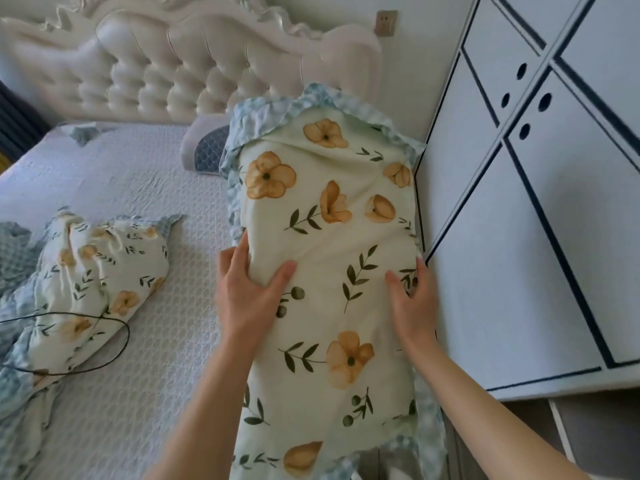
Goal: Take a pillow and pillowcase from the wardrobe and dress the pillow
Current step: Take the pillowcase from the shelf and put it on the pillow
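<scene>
Both hands — left hand (pixel 247 289), right hand (pixel 414 299) — clasp pillow (pixel 329 271).

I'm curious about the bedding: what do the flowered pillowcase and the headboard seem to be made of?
Pillowcase: looks like thin woven cloth, maybe cotton, matt; it creases softly under the left hand and right hand, and has a ruffled blue checked edge. Headboard: looks like padded leather or imitation leather, cream, with a slight sheen on its buttoned tufts; its carved top edge could be wood or moulded plastic.
</scene>
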